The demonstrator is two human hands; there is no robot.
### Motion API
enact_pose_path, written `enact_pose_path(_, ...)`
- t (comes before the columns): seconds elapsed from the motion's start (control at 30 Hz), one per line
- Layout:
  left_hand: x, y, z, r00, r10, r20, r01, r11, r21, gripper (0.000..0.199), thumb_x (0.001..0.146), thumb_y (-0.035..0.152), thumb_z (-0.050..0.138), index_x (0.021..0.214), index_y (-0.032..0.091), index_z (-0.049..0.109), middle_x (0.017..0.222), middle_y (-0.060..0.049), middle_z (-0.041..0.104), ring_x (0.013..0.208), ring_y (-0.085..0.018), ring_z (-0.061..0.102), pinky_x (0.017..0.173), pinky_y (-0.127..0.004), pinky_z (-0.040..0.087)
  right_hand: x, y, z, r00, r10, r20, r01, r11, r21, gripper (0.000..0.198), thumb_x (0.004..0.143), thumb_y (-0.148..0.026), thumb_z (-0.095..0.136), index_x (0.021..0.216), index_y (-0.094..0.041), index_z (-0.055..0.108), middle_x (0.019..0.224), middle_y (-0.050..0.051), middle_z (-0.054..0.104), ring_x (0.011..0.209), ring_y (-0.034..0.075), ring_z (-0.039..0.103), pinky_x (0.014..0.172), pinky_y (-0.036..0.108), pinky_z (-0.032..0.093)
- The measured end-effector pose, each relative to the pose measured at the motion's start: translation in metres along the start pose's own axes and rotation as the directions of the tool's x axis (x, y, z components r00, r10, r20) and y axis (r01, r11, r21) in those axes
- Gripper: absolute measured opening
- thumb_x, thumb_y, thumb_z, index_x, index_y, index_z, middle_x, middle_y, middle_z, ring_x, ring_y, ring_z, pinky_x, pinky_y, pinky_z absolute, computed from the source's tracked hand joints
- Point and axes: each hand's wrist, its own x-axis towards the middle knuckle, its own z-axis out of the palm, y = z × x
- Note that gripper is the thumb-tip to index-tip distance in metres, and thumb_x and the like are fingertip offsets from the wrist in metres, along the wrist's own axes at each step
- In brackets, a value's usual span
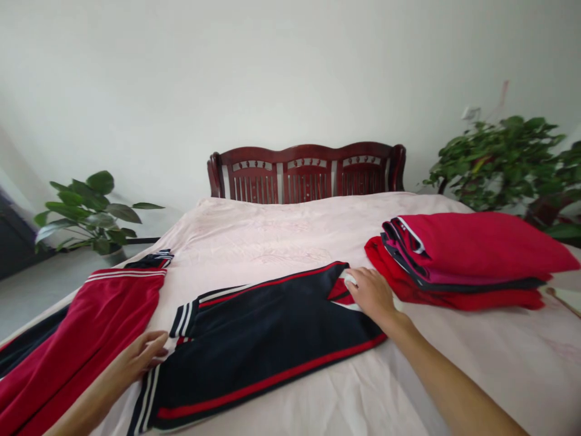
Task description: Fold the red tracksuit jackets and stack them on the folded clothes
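Observation:
A navy jacket (272, 327) with red and white trim lies folded lengthwise on the bed, its striped edges to the left. My right hand (374, 293) is at its far right end, fingers bent and pinching the cloth beside a red and white patch. At the left end, my left hand (147, 351) has loosely curled fingers on the striped hem; its fingertips are partly hidden. Left of that hand, red garments with white stripes (118, 315) are spread out, with dark navy cloth under them.
A stack of folded red and dark clothes (476, 254) sits on the right of the bed. Pale pink bedding (272, 236) covers the mattress up to a dark wooden headboard (306, 172). Potted plants stand at the left (91, 212) and right (508, 163).

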Motion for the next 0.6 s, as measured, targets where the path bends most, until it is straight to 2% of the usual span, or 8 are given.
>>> enact_pose_path(0.07,-0.005,-0.01,0.001,1.0,-0.02,0.017,0.021,0.999,-0.038,0.056,0.063,0.069,0.069,0.095,0.023,0.064,0.069,-0.002,0.071,0.066,-0.026,0.071,0.052,-0.032,0.054,-0.011,-0.024,-0.002,0.995,-0.09,0.033,0.088,0.995,0.051,0.033,0.097,-0.029,0.04,0.11,-0.021,0.069,0.108,0.008,0.071,0.104,0.023,0.06,0.092,0.034,0.04)
enact_pose_path(0.13,-0.012,-0.017,0.005,0.999,-0.022,0.043,0.026,0.994,-0.108,0.059,0.056,0.068,0.076,0.093,0.024,0.063,0.064,0.0,0.07,0.063,-0.027,0.071,0.052,-0.033,0.055,-0.02,-0.046,-0.001,0.987,-0.129,0.092,0.124,0.99,0.063,0.037,0.099,-0.035,0.036,0.101,-0.021,0.071,0.099,0.007,0.072,0.097,0.021,0.063,0.088,0.033,0.04)
enact_pose_path(0.27,-0.027,-0.019,0.01,0.998,-0.045,0.053,0.059,0.945,-0.32,0.072,0.048,0.066,0.083,0.102,0.023,0.062,0.079,-0.003,0.075,0.079,-0.028,0.074,0.067,-0.034,0.062,-0.029,-0.07,0.008,0.983,-0.1,0.155,0.092,0.994,0.061,0.039,0.098,-0.046,0.041,0.101,-0.021,0.07,0.097,0.008,0.073,0.094,0.023,0.064,0.083,0.033,0.041)
enact_pose_path(0.37,-0.03,-0.016,0.005,0.994,-0.084,0.071,0.104,0.927,-0.36,0.078,0.048,0.062,0.085,0.112,0.025,0.06,0.089,-0.004,0.076,0.082,-0.028,0.074,0.071,-0.037,0.062,-0.031,-0.072,0.008,0.979,-0.074,0.187,0.054,0.992,0.111,0.033,0.096,-0.045,0.045,0.103,-0.023,0.069,0.096,0.006,0.074,0.093,0.022,0.065,0.076,0.03,0.041)
enact_pose_path(0.47,-0.02,-0.016,0.001,0.997,-0.01,0.082,0.034,0.957,-0.289,0.073,0.051,0.064,0.083,0.109,0.025,0.062,0.088,-0.004,0.077,0.08,-0.028,0.074,0.072,-0.038,0.061,-0.033,-0.066,0.003,0.97,-0.024,0.241,-0.011,0.99,0.142,0.031,0.095,-0.044,0.044,0.095,-0.026,0.069,0.091,0.003,0.074,0.087,0.02,0.067,0.068,0.028,0.038)
enact_pose_path(0.6,0.0,-0.018,0.006,0.971,0.201,0.13,-0.205,0.979,0.018,0.056,0.054,0.064,0.078,0.09,0.023,0.07,0.087,-0.002,0.076,0.088,-0.027,0.071,0.079,-0.034,0.057,-0.04,-0.056,0.002,0.943,0.037,0.332,-0.07,0.994,0.089,0.028,0.092,-0.041,0.048,0.084,-0.025,0.069,0.084,0.003,0.074,0.084,0.021,0.068,0.065,0.027,0.036)
